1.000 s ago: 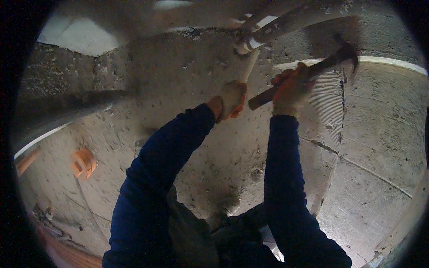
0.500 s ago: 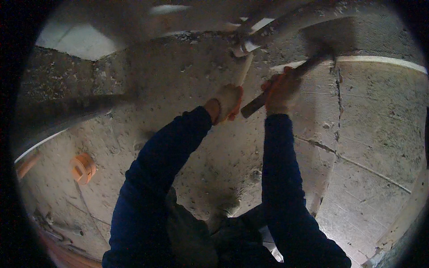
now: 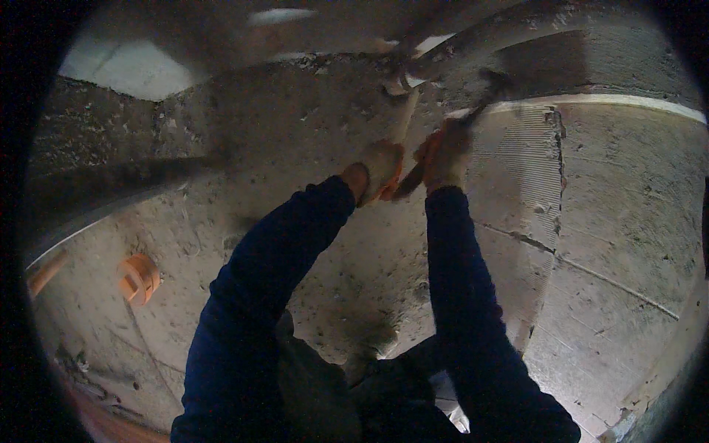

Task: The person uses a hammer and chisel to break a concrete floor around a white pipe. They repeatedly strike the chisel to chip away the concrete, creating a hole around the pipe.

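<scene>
My left hand (image 3: 380, 173), in a pale glove with orange on it, is closed around a pale narrow bar (image 3: 408, 114). The bar points away from me, its far end close to the foot of a pipe fitting (image 3: 402, 83). Just to the right, my right hand (image 3: 447, 156), gloved alike, grips a hammer by its handle (image 3: 410, 182). The dark hammer head (image 3: 493, 87) is raised toward the far right, blurred and dim. The handle's butt end lies close beside my left hand; whether they touch I cannot tell.
Rough, debris-strewn concrete (image 3: 354, 273) lies below my arms. Large tiles (image 3: 620, 214) with a ridged adhesive strip (image 3: 535, 170) are on the right. A dark pipe (image 3: 118, 184) runs along the left, near an orange round cap (image 3: 139, 279). Another pipe (image 3: 509, 33) crosses the top right.
My right hand and the hammer have moved left, toward my left hand, and the hammer head has swung left. My left hand and the bar have hardly moved.
</scene>
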`<state>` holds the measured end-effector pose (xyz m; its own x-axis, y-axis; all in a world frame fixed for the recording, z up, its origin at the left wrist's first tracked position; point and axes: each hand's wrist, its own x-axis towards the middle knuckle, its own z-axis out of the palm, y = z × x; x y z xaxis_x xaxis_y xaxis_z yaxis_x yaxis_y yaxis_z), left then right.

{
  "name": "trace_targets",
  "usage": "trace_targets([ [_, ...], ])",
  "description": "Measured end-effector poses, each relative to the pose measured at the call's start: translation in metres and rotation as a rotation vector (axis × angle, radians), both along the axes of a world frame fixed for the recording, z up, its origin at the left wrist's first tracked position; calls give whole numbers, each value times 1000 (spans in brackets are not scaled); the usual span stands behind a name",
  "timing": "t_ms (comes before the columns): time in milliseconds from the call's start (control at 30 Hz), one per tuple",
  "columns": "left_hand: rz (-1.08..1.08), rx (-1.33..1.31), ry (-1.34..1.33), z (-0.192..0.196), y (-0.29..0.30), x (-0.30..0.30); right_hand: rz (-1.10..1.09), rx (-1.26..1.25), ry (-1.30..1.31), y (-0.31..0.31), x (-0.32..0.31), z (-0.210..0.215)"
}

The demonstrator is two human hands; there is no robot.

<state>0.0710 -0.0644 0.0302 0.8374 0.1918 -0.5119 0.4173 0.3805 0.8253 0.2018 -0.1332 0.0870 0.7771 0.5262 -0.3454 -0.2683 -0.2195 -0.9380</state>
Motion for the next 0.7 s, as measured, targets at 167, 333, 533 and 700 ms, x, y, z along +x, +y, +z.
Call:
trace_targets([
  [167, -75, 77, -189, -69, -7, -2, 209, -264, 330, -36, 27, -1],
  [333, 392, 147, 54, -104, -13, -17, 71, -306, 374, -89, -26, -4],
  [533, 39, 650, 180, -20, -35, -18, -16, -310, 431, -116, -55, -11],
  [700, 147, 359, 255, -19, -20, -31, -113, -183, 577, -116, -46, -1],
])
